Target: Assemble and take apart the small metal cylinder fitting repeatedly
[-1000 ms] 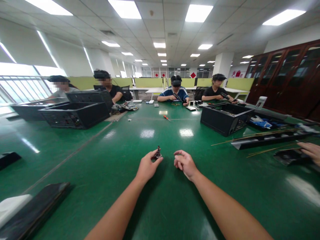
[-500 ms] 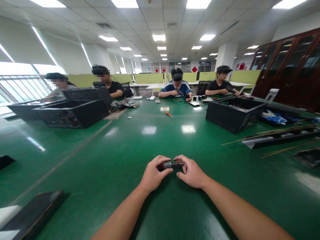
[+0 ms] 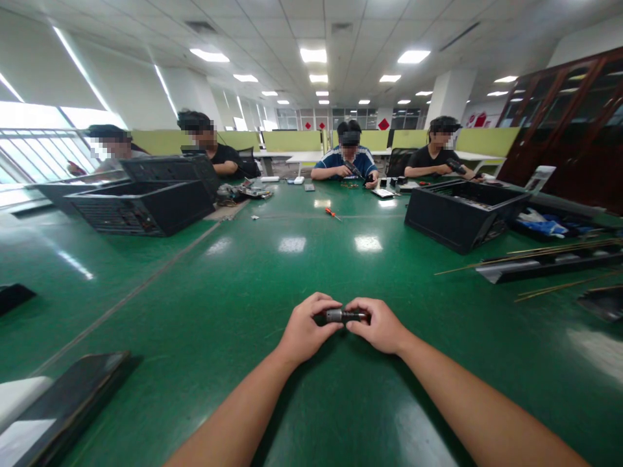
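Over the green table [image 3: 233, 311], my left hand [image 3: 309, 329] is closed around the left end of a dark cylindrical tool with a grey metal collar [image 3: 335, 316]. The tool lies level, and its narrower ribbed black section points right. My right hand [image 3: 382, 326] curls its thumb and fingers around that narrow end, whose pale tip shows between them. The fingertips of both hands are close together. My left palm hides the rest of the tool, so its exact kind cannot be made out.
An orange screwdriver [image 3: 333, 213] lies farther up the table. Black computer cases stand at left [image 3: 141, 206] and right [image 3: 462, 214]. Thin rods [image 3: 549, 251] lie at right, and a dark flat panel [image 3: 73, 408] at near left. Several people sit across the table.
My right hand has closed in around the tool's narrow end, and the gap between my hands is smaller. The view has tipped slightly downward.
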Motion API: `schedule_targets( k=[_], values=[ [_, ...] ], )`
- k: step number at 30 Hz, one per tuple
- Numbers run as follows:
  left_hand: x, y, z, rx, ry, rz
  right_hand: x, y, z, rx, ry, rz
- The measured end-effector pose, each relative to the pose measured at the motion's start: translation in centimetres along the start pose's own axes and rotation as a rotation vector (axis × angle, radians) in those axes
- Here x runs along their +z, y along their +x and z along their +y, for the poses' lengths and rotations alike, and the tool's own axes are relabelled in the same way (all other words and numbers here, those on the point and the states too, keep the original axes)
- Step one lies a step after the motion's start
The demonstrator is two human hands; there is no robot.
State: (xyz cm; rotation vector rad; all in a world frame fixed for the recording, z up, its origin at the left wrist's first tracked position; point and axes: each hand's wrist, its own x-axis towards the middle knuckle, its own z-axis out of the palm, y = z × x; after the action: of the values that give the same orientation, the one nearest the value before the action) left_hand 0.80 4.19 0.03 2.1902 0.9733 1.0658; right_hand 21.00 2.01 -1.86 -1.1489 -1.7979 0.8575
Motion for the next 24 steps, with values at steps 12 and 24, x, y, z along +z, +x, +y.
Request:
schedule_targets(
  k=[12,24],
  values=[
    [1.0,-0.5,0.1,-0.032,0.002,0.011,-0.2,-0.7,0.2,0.023,-0.029,-0.025],
    [0.7,-0.5,0.1,-0.01,0.004,0.032,0.3,-0.5,-0.3,0.006,-0.094,0.023]
  ],
)
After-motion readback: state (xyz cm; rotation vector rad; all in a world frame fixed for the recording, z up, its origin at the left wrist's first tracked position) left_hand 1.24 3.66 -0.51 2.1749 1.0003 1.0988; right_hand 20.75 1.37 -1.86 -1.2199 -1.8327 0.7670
